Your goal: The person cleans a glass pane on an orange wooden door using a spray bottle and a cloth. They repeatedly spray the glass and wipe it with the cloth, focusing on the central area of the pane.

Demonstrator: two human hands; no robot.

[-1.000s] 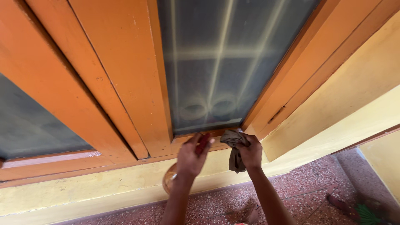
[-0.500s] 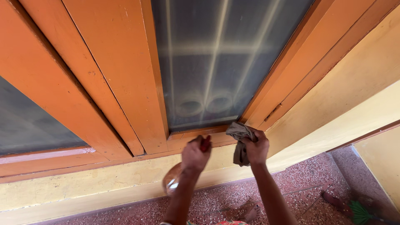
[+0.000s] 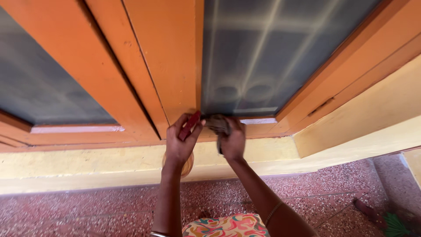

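grey cloth has slid left along the orange frame.

1. The window frame looks like painted wood, orange, mostly matt, with small nicks and a faint sheen along the bottom rail.
2. The glass pane is frosted or dusty, hazy rather than clear, with pale streaks across it.
3. The cloth in the right hand is soft, crumpled fabric, dull brownish grey.
4. The bottle in the left hand looks like clear amber plastic, a bit shiny, with a glossy red top.
5. The wall under the frame is yellow paint, flat and scuffed.
6. The floor is speckled reddish stone, smooth-looking.
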